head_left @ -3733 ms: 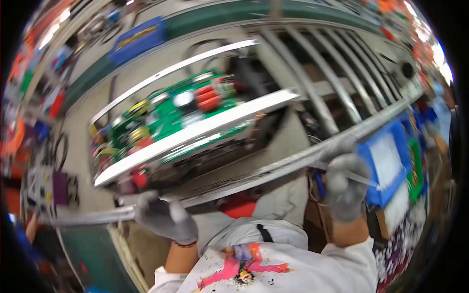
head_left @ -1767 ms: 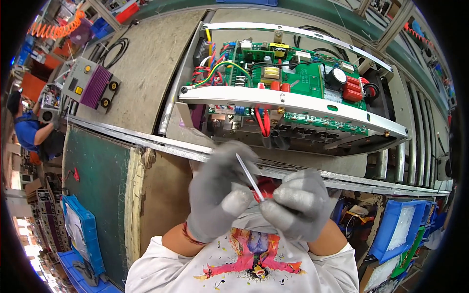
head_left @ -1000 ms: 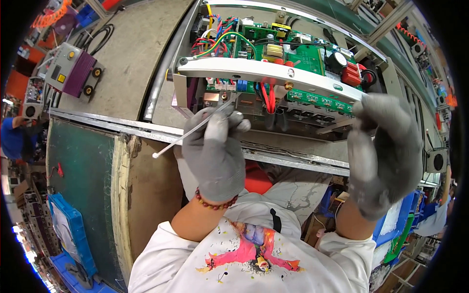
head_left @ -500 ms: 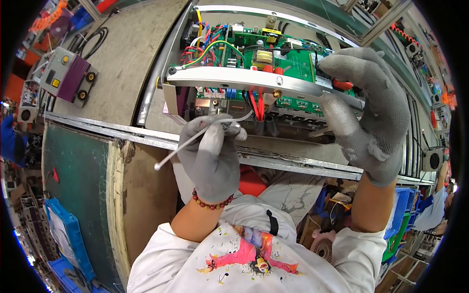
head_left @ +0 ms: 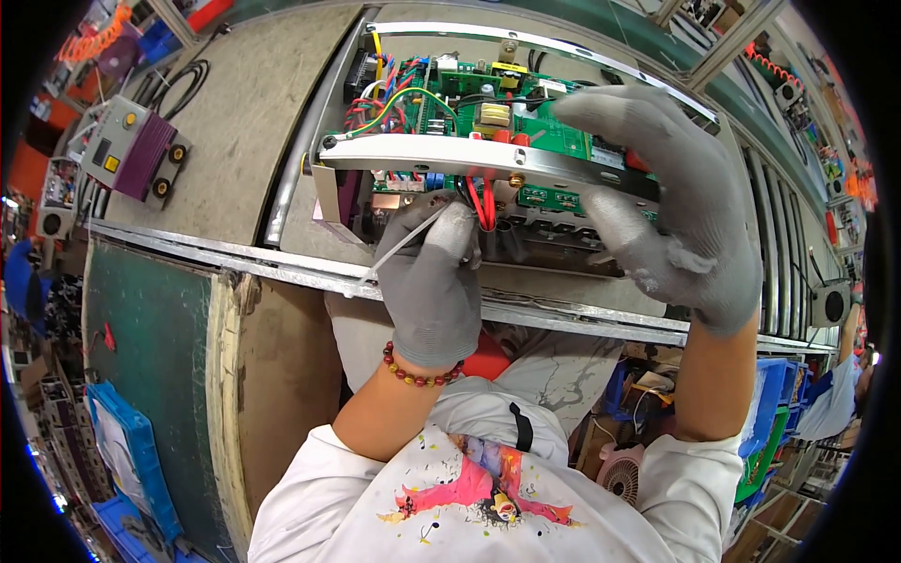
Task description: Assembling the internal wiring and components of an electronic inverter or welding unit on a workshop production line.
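Note:
In front of me lies an open metal-framed electronic unit with green circuit boards (head_left: 565, 136) and a silver rail (head_left: 422, 148) along its near side. My left hand (head_left: 430, 291), in a grey glove, is closed on a thin white cable tie (head_left: 398, 251) at the near edge of the unit. Its fingertips are beside a bundle of red and black wires (head_left: 483, 202) hanging below the rail, and they hide the tie's far end. My gloved right hand (head_left: 694, 216) hovers over the right part of the unit, thumb and fingers apart, holding nothing.
A purple and grey device (head_left: 136, 150) with black wheels or knobs stands at the left of the bench, near a coiled black cable (head_left: 183, 83). Metal rollers (head_left: 774, 225) run along the right. A blue tray (head_left: 136, 455) sits at the lower left, a pink fan (head_left: 621, 472) at the lower right.
My left hand has moved right and slightly forward with the cable tie, up to the wires. My right hand has shifted left over the unit, its fingers still apart.

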The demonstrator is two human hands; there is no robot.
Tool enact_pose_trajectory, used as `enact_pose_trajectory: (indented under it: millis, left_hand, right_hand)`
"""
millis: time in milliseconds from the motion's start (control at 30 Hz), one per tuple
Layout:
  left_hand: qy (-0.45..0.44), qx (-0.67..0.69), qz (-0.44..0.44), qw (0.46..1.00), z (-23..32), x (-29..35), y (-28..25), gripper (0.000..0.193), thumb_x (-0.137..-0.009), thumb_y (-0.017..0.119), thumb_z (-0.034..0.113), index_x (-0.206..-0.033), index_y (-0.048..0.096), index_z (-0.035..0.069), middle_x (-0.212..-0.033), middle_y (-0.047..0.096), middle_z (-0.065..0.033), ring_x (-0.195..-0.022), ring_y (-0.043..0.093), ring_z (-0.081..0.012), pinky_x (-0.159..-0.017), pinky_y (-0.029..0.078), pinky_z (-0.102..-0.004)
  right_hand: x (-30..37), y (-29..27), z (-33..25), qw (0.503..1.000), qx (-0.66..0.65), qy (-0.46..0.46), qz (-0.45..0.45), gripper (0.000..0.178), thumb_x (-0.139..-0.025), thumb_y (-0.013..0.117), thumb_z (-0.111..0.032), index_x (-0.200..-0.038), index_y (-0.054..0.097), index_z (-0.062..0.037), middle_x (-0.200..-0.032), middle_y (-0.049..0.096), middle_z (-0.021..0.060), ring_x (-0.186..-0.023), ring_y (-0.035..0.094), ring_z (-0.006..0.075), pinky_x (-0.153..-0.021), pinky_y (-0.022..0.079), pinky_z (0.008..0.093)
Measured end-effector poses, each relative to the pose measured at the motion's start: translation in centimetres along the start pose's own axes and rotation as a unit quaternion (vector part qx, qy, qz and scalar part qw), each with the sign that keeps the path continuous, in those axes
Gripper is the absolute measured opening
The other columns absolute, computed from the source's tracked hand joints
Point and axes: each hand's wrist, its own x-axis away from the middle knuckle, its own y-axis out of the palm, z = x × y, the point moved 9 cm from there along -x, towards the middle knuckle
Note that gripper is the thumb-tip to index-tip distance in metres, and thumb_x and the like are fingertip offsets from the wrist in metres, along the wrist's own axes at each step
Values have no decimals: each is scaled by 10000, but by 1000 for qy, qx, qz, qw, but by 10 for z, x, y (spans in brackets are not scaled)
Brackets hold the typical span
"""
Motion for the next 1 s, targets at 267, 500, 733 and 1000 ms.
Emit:
enact_pose_trajectory:
  millis: [267,500,733,1000]
  left_hand:
    - [69,-127,-69,987,26,-3,10,222,-964,577,127,-1100,660,-27,-896,628,-65,-763,580,-118,-695,461,-276]
    - [71,-128,-71,987,45,-2,14,315,-1012,553,198,-1132,668,-70,-926,677,-74,-767,594,-120,-688,470,-256]
    - [247,-409,-28,878,67,3,26,240,-1028,584,250,-985,620,16,-839,652,-124,-711,639,-192,-673,518,-320]
    - [86,-325,-86,938,59,3,25,360,-964,691,292,-1163,674,-7,-779,664,-37,-689,576,-89,-625,475,-257]
  right_hand:
    - [-15,37,-8,993,50,-51,-92,501,-740,619,16,-1238,621,-35,-1002,655,172,-904,655,356,-780,543,418]
    - [-16,41,-13,993,84,-28,-75,438,-771,661,68,-1183,633,-77,-953,645,136,-830,649,325,-733,530,417]
    - [-27,30,-32,994,59,-92,-20,306,-815,616,21,-1109,633,-62,-965,656,149,-798,655,317,-720,535,418]
    - [-35,44,-23,979,95,-26,-177,366,-775,622,-36,-1140,625,5,-904,661,178,-856,643,384,-804,515,440]
